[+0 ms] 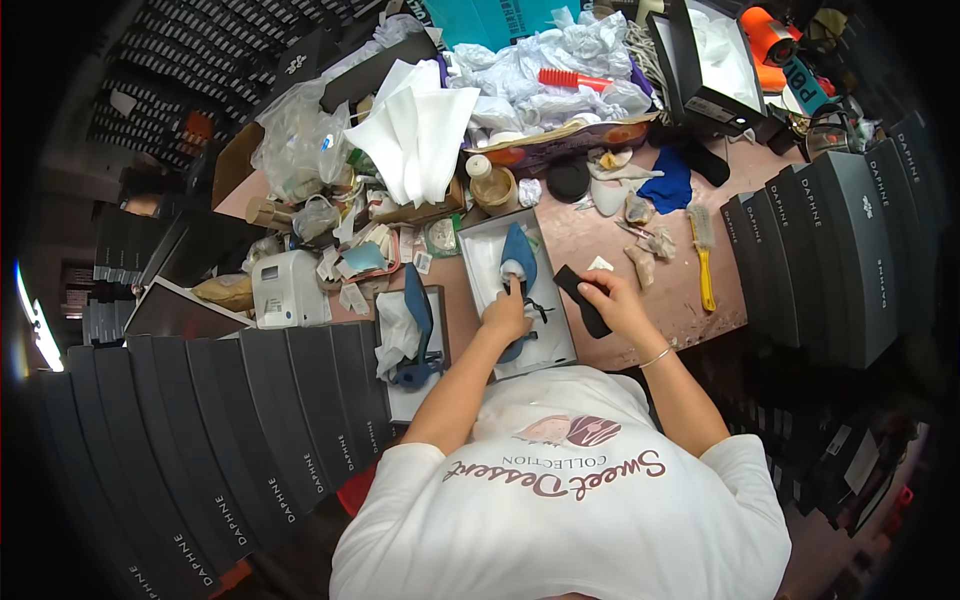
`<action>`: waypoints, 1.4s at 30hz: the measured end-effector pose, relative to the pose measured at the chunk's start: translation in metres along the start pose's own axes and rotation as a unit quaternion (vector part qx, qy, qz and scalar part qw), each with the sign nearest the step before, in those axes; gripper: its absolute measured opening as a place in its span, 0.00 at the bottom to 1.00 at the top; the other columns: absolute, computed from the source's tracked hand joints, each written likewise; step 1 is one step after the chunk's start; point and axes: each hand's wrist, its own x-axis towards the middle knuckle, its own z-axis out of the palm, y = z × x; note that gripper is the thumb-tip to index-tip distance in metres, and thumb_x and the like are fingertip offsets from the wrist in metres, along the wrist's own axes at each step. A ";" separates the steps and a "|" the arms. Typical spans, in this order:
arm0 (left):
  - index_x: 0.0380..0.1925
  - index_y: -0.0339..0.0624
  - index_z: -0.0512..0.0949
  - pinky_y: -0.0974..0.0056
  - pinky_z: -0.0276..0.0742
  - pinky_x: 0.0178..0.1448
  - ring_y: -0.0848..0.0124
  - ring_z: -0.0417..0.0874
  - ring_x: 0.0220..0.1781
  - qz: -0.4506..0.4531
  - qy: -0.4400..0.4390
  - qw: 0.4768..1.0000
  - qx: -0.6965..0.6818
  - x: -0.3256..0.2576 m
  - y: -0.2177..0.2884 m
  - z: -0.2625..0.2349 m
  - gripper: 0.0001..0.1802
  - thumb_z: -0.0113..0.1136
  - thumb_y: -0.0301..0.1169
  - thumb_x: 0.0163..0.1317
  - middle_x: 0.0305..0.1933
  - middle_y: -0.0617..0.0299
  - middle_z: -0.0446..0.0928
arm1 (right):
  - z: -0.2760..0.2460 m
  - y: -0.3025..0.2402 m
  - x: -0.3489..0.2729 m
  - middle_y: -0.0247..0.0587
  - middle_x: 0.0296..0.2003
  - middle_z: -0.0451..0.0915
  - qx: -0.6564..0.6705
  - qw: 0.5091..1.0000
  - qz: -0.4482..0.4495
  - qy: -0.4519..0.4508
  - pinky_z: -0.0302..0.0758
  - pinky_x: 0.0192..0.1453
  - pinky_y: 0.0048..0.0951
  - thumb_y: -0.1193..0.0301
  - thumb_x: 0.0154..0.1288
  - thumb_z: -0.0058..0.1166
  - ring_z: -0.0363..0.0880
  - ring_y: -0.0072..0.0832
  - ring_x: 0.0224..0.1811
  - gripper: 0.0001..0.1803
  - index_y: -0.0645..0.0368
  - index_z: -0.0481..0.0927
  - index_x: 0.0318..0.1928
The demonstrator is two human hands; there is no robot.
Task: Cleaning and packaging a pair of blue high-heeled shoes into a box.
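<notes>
Touching stuffing [512,268] in a boxed blue shoe [519,243] on the pink surface [575,235], the left hand [504,318] points, its grip unclear; the right hand [614,303] clasps a black pad [580,299]. White-lettered shoeboxes [800,260] flank them.

A shoe [518,245] lay in the open box [553,340] on the surface [655,318], a second shoe [423,312] in the second box [405,404] to its left. Far behind stood a carton [560,147]; a brush [705,258] lay right, near stacked boxes [835,260].
</notes>
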 end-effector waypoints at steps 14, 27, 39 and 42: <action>0.47 0.37 0.73 0.65 0.80 0.43 0.70 0.82 0.38 0.169 -0.117 0.733 -0.649 -0.137 -0.014 -0.060 0.18 0.64 0.23 0.56 0.37 0.59 0.80 | 0.050 -0.107 -0.038 0.45 0.37 0.77 -0.250 0.874 -0.416 -0.025 0.73 0.44 0.36 0.76 0.57 0.56 0.77 0.42 0.39 0.13 0.60 0.79 0.45; 0.45 0.35 0.71 0.66 0.79 0.36 0.68 0.81 0.30 0.171 -0.059 0.781 -0.597 -0.154 0.002 -0.040 0.14 0.61 0.23 0.59 0.31 0.57 0.79 | 0.078 -0.089 0.004 0.45 0.27 0.71 -0.234 0.901 -0.362 0.043 0.71 0.36 0.41 0.73 0.54 0.58 0.75 0.45 0.33 0.07 0.57 0.73 0.31; 0.44 0.32 0.77 0.68 0.78 0.48 0.73 0.81 0.43 0.219 -0.129 0.786 -0.563 -0.153 -0.002 -0.055 0.17 0.66 0.23 0.53 0.43 0.57 0.81 | 0.042 -0.071 0.082 0.52 0.31 0.80 -0.218 0.945 -0.228 0.088 0.74 0.42 0.40 0.70 0.55 0.58 0.79 0.46 0.36 0.08 0.64 0.81 0.32; 0.47 0.32 0.75 0.64 0.78 0.52 0.67 0.81 0.48 0.273 -0.104 0.759 -0.582 -0.143 -0.015 -0.053 0.20 0.65 0.22 0.54 0.47 0.50 0.80 | 0.011 -0.070 0.067 0.46 0.30 0.81 -0.135 0.972 -0.159 0.109 0.74 0.38 0.30 0.72 0.60 0.57 0.80 0.33 0.34 0.09 0.65 0.80 0.37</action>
